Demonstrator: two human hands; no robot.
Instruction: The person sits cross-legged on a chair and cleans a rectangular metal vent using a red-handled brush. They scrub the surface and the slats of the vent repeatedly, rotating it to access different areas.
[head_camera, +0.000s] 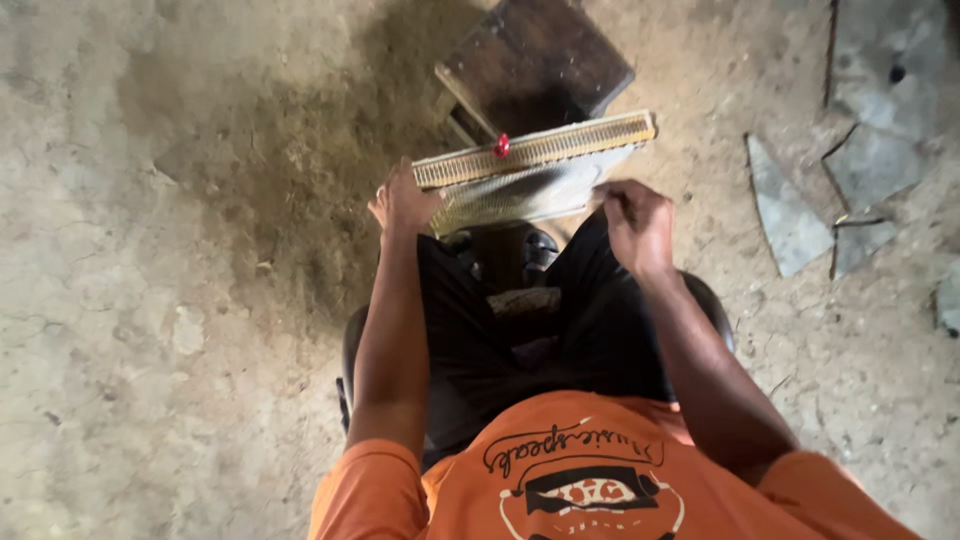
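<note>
The person sits on a stool (712, 305) and looks down at a flat finned panel (530, 175) that is held over the knees, tilted, with its comb-like edge on top. The left hand (402, 203) grips the left end of the panel, the fingers curled around the edge. The right hand (636, 222) is closed almost like a fist and touches the right lower corner of the panel; what it pinches there I cannot tell. A small red piece (501, 146) sits on the upper edge. Behind the panel stands a dark wooden block (535, 60). On the right, broken slabs (790, 215) lie on the concrete floor (130, 300).
</note>
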